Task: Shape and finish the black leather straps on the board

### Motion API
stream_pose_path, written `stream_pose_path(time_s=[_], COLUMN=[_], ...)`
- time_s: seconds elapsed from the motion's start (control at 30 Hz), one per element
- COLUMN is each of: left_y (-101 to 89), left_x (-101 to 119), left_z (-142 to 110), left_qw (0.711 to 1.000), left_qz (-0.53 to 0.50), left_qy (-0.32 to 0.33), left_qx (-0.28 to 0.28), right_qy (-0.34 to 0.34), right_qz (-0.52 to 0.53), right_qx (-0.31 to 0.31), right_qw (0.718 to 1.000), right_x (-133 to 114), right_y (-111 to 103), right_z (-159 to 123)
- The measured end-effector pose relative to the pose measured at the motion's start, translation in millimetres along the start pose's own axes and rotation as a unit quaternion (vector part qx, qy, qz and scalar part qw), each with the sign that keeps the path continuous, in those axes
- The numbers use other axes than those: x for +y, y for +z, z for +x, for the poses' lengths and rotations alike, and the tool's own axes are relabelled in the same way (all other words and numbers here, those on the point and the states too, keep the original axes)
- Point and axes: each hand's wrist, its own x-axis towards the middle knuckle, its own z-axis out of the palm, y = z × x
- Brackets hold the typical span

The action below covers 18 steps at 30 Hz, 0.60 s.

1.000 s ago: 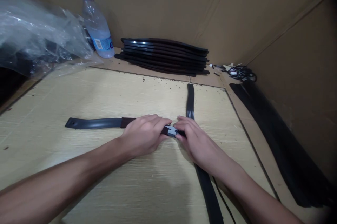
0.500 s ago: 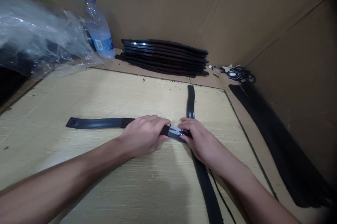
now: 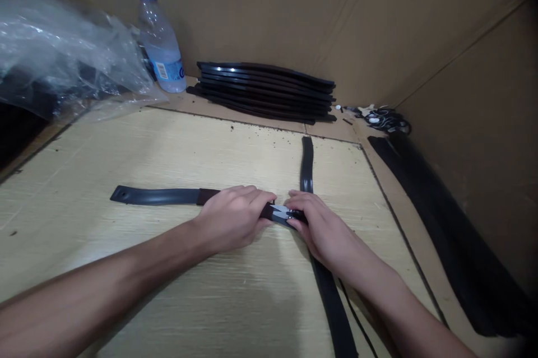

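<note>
My left hand [image 3: 235, 215] is closed round the middle of a black strap [image 3: 159, 196], pressing it near the board. The strap has a brown section and a flat end with a hole, which points left. My right hand [image 3: 321, 229] is closed on small snips [image 3: 281, 211]. Their pale metal blades lie over the strap just right of my left fingers. The handle is mostly hidden in my right fingers. Beneath my right hand and wrist runs a second black strap [image 3: 332, 302], its far end [image 3: 307, 156] beyond the hand.
Several black straps are stacked [image 3: 264, 92] against the cardboard wall [image 3: 269, 10]. A water bottle [image 3: 162, 38] and a clear plastic bag [image 3: 71, 50] stand at the back left. Long dark strips [image 3: 445, 235] lie on the right, below a small tangled heap [image 3: 384, 118].
My right hand and the snips have drawn slightly to the right, showing more of the blades. My left hand keeps its hold on the strap. The view shifts a little.
</note>
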Motion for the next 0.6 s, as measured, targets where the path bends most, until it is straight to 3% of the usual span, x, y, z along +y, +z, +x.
stream_pose_path(time_s=[0.6], left_y=[3.0], left_x=[-2], left_z=[-1], left_qw=[1.0], left_qz=[-0.009], left_qy=[0.003], left_qx=[-0.006], right_qy=[0.012], right_qz=[-0.031], right_qx=[-0.021], right_qw=[0.999], right_x=[-7], right_y=[12], right_z=[8])
